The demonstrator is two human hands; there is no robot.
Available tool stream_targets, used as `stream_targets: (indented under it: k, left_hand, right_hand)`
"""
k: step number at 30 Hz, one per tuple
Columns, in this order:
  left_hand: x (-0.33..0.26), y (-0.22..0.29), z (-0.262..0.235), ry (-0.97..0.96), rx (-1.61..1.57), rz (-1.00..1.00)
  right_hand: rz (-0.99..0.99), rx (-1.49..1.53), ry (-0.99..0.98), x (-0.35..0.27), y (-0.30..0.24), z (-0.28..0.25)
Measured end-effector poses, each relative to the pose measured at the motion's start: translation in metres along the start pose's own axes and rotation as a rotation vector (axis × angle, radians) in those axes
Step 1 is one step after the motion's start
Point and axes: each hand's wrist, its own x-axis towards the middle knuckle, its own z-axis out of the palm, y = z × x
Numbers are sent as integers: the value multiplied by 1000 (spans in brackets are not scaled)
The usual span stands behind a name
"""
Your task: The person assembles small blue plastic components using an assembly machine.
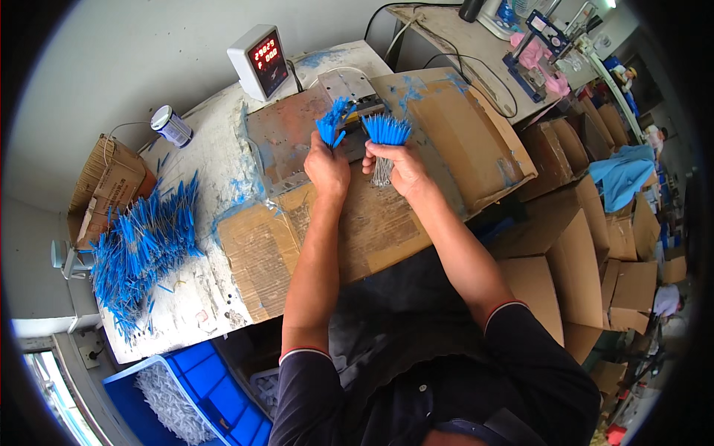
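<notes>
Holding two bundles of thin metal stems with blue tips, both right of the white display box (258, 63) and nearer the wearer. Grasping the first bundle (332, 125) in the left hand (327, 169), clenched round its lower part; pinching the second bundle (387, 130) in the right hand (401, 165), blue ends up, silver stems hanging below.

Seemingly part-way through, with two bundles in hand and a large loose pile (145, 249) left over, to the left of the display box and nearer the wearer. Unable to tell whether any are finished.

By count: two bundles, one pile, one jar (171, 126) left of the display box, at least one blue bin (216, 383) far below it; too many stems to number.
</notes>
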Motion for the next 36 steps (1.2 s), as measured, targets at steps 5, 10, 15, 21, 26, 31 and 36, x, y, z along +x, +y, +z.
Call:
stream_targets:
  k: [5,10,15,21,26,31,36]
  left_hand:
    - [2,-1,-3,-95,-582,-160]
    - [-1,6,-3,-172,-851,-318]
    - [4,-5,6,-10,-674,-201]
    - [8,-8,1,195,-579,-174]
    - [-3,10,0,183,-400,-81]
    - [8,7,-2,419,-626,-33]
    - [24,-19,-12,579,-581,-75]
  right_hand:
    - [20,7,-46,-9,-2,19]
    - [154,-111,-115,-10,-1,18]
    - [135,-53,-72,-8,6,17]
    - [77,9,33,-12,15,22]
    - [56,-32,-9,-15,19,27]
    - [-26,-33,-7,-13,23,22]
    - [-65,-24,60,-19,17,22]
